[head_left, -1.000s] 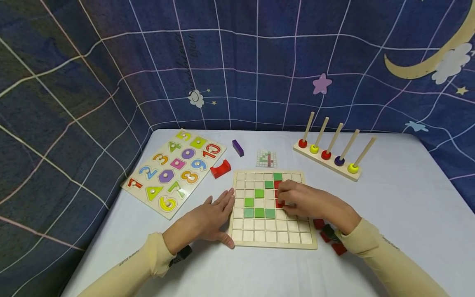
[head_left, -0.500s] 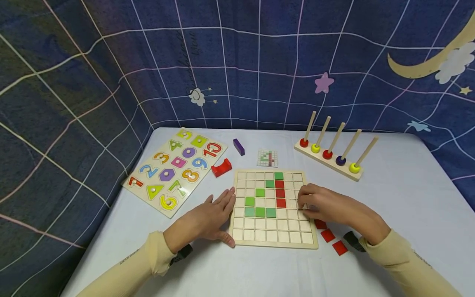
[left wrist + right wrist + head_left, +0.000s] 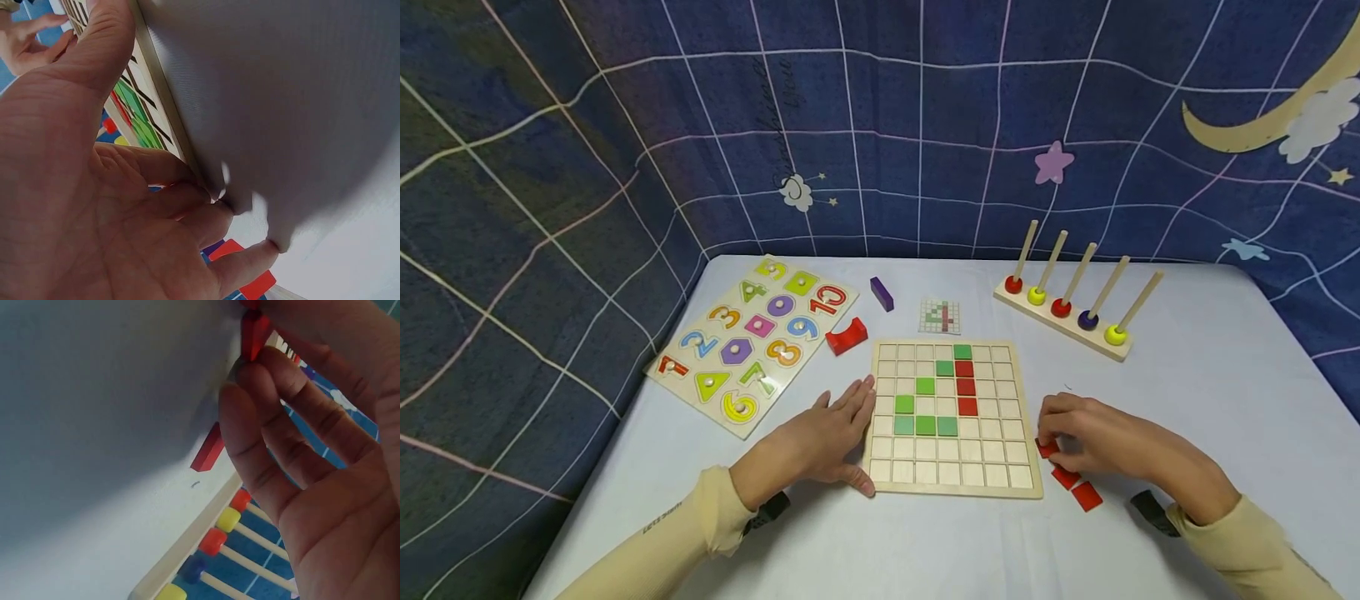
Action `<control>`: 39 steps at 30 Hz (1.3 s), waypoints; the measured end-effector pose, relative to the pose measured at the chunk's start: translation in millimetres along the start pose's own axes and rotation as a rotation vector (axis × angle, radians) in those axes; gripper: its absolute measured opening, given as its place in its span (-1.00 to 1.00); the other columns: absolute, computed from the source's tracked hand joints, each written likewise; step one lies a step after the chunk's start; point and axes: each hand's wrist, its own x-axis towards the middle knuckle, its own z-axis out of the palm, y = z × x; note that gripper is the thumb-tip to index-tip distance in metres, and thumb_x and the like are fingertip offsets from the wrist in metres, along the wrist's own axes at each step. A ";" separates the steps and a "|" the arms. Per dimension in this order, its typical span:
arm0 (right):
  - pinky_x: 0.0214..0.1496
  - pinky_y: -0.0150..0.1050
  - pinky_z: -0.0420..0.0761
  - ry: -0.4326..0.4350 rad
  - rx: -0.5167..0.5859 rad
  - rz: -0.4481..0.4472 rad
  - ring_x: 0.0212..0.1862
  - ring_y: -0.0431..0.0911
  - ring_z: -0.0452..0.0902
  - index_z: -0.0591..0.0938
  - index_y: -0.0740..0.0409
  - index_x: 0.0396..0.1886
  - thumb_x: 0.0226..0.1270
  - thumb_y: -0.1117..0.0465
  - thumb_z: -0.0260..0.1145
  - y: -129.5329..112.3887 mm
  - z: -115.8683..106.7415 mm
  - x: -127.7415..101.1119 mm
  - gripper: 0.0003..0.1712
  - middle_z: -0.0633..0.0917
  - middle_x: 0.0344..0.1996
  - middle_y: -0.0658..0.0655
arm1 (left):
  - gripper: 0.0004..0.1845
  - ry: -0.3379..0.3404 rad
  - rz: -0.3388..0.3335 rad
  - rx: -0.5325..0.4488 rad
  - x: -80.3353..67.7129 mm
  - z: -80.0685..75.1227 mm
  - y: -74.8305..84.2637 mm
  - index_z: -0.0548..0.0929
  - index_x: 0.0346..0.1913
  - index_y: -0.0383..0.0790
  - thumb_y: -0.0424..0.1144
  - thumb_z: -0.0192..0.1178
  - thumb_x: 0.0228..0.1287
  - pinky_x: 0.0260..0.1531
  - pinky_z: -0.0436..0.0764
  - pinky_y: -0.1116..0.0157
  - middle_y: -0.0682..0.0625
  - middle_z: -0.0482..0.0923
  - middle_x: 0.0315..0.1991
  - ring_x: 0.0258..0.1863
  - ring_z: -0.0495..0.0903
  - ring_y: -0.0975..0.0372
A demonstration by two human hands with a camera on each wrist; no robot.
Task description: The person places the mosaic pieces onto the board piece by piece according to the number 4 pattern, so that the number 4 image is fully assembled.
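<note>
The wooden grid board (image 3: pixel 955 487) lies in the middle of the table with green tiles (image 3: pixel 925 386) and a column of red tiles (image 3: pixel 966 387) in its cells. My left hand (image 3: pixel 831 437) rests along the board's left edge, fingers extended and thumb at the lower corner. To the right of the board, my right hand (image 3: pixel 1097 429) has its fingers curled down, with thumb and fingertips at a red tile (image 3: pixel 253 334). Loose red tiles (image 3: pixel 1087 497) lie beside the thumb, and another red tile (image 3: pixel 209 450) shows past the little finger in the right wrist view.
A small pattern card (image 3: pixel 939 317) lies behind the board. To the left are a number puzzle (image 3: pixel 760 350), a red arch block (image 3: pixel 847 337) and a purple block (image 3: pixel 882 294). A bead-and-peg rack (image 3: pixel 1063 321) stands at back right.
My right hand has left the red column on the board and moved right and toward me, down to the loose red tiles. The left hand has stayed at the board's edge.
</note>
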 end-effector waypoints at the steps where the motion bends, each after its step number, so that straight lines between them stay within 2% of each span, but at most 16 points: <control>1: -0.21 -0.39 0.61 0.007 0.002 -0.009 -0.19 -0.34 0.39 0.74 -0.09 -0.32 0.18 0.33 0.61 0.5 0.5 -0.7 -0.75 0.57 -0.27 -0.19 | 0.43 0.001 0.001 0.001 0.1 -0.1 -0.1 0.02 0.72 -0.38 0.48 0.44 0.04 0.66 0.24 -0.19 -0.23 -0.14 0.79 0.78 -0.05 -0.04; 6: -0.23 -0.44 0.55 0.026 0.009 -0.037 -0.21 -0.33 0.39 0.70 -0.09 -0.34 0.15 0.39 0.56 -0.1 0.4 -3.0 -0.72 0.54 -0.29 -0.20 | 0.43 -0.003 0.003 -0.010 1.3 1.6 -0.3 0.01 0.72 -0.37 0.48 0.44 0.04 0.67 0.23 -0.19 -0.22 -0.16 0.79 0.79 -0.06 -0.04; 12: -0.17 -0.40 0.67 -0.024 -0.004 0.038 -0.15 -0.31 0.42 0.73 -0.12 -0.29 0.19 0.33 0.58 -3.9 -7.7 -0.7 -0.75 0.57 -0.26 -0.20 | 0.43 0.004 0.000 0.000 1.2 3.4 1.1 0.02 0.72 -0.36 0.47 0.44 0.03 0.66 0.24 -0.18 -0.22 -0.15 0.79 0.79 -0.05 -0.02; 17: -0.14 -0.37 0.67 0.004 -0.030 0.013 -0.13 -0.30 0.42 0.73 -0.10 -0.26 0.20 0.33 0.57 -7.9 -9.4 7.6 -0.75 0.57 -0.26 -0.19 | 0.42 0.016 0.003 0.011 0.5 3.5 1.0 0.04 0.72 -0.38 0.46 0.44 0.03 0.65 0.25 -0.19 -0.23 -0.13 0.79 0.78 -0.03 -0.03; 27: -0.14 -0.32 0.62 0.032 -0.065 -0.043 -0.15 -0.25 0.41 0.72 -0.01 -0.26 0.29 0.32 0.53 -21.2 -3.8 44.1 -0.83 0.58 -0.27 -0.11 | 0.42 0.016 0.009 0.000 0.5 3.5 0.4 0.04 0.71 -0.39 0.46 0.45 0.04 0.65 0.25 -0.20 -0.24 -0.12 0.78 0.78 -0.03 -0.04; 34: -0.13 -0.34 0.59 0.066 -0.069 -0.134 -0.18 -0.22 0.41 0.72 0.08 -0.26 0.32 0.34 0.51 -30.1 11.5 71.5 -0.88 0.58 -0.30 -0.03 | 0.42 0.009 0.002 -0.004 1.1 2.7 -0.1 0.03 0.71 -0.39 0.46 0.45 0.04 0.66 0.24 -0.20 -0.23 -0.14 0.79 0.78 -0.04 -0.04; 39: -0.14 -0.37 0.62 0.054 -0.016 -0.117 -0.21 -0.24 0.42 0.73 0.06 -0.30 0.33 0.37 0.54 -33.9 17.9 81.7 -0.85 0.58 -0.30 -0.02 | 0.42 0.002 -0.007 0.001 1.4 1.1 -0.2 0.03 0.72 -0.38 0.46 0.45 0.04 0.66 0.23 -0.20 -0.22 -0.15 0.79 0.79 -0.05 -0.03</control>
